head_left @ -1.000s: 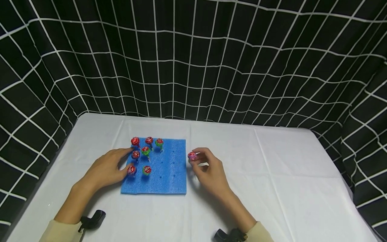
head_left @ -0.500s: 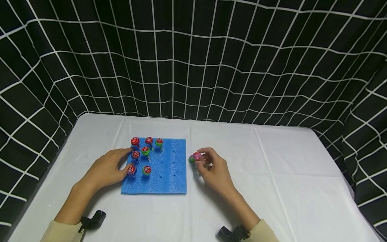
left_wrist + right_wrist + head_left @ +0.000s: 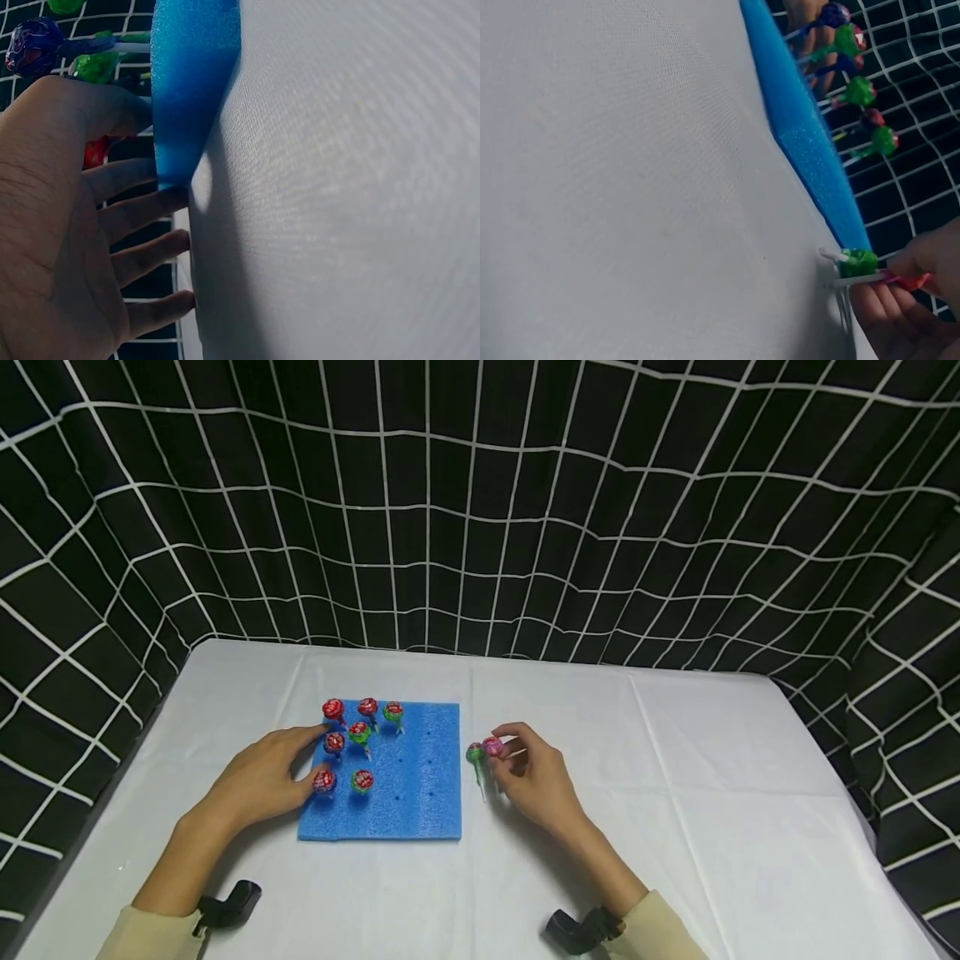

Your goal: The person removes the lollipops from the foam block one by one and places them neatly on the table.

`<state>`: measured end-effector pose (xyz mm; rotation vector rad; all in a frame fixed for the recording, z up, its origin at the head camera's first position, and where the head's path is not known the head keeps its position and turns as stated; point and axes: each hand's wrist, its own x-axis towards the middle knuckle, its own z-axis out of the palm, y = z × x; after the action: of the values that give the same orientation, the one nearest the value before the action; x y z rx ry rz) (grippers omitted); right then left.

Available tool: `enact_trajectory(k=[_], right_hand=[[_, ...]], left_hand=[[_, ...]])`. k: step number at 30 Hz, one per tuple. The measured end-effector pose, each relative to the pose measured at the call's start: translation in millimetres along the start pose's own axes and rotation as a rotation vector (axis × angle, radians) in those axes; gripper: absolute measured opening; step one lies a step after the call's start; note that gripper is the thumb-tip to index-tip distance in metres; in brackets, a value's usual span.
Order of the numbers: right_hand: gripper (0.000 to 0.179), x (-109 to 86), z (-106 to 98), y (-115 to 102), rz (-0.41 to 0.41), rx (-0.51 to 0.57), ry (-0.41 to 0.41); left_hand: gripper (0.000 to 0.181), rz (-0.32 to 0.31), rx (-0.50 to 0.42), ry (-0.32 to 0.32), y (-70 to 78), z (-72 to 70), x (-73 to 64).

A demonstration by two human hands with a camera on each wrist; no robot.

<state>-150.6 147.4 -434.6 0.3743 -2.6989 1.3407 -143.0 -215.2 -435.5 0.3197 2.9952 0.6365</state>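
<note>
A blue foam board (image 3: 423, 818) lies on the table, with several wrapped lollipops (image 3: 359, 732) standing in it by their sticks. My left hand (image 3: 258, 777) rests at the board's left edge, fingers spread and fairly straight; in the left wrist view its thumb (image 3: 124, 109) is on the foam's upper face. To the right of the board, my right hand (image 3: 540, 781) pinches a pink lollipop (image 3: 492, 746) by its head, its stick (image 3: 859, 281) pointing toward the table. A green lollipop (image 3: 475, 752) is close beside it; whether the fingers touch it I cannot tell.
Several small holes (image 3: 430, 762) show in the right part of the board. White cloth (image 3: 675, 793) covers the table. Black curtains with a white grid (image 3: 480, 527) rise behind it and at both sides. Each wrist wears a black camera mount (image 3: 231, 903).
My right hand has shifted slightly to the right with the pink lollipop, and the green lollipop has come into view beside the board. My left hand has stayed put.
</note>
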Motion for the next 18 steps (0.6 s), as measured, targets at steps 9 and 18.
enact_trajectory(k=[9,18], right_hand=[[0.033,5.0,0.1,0.9,0.038,-0.051,-0.006],[0.034,8.3,-0.7,2.7,0.114,-0.076,-0.019]], left_hand=[[0.062,-0.013,0.003,0.029,0.7,-0.4,1.4],[0.065,-0.030,0.009,0.024,1.4,0.6,3.8]])
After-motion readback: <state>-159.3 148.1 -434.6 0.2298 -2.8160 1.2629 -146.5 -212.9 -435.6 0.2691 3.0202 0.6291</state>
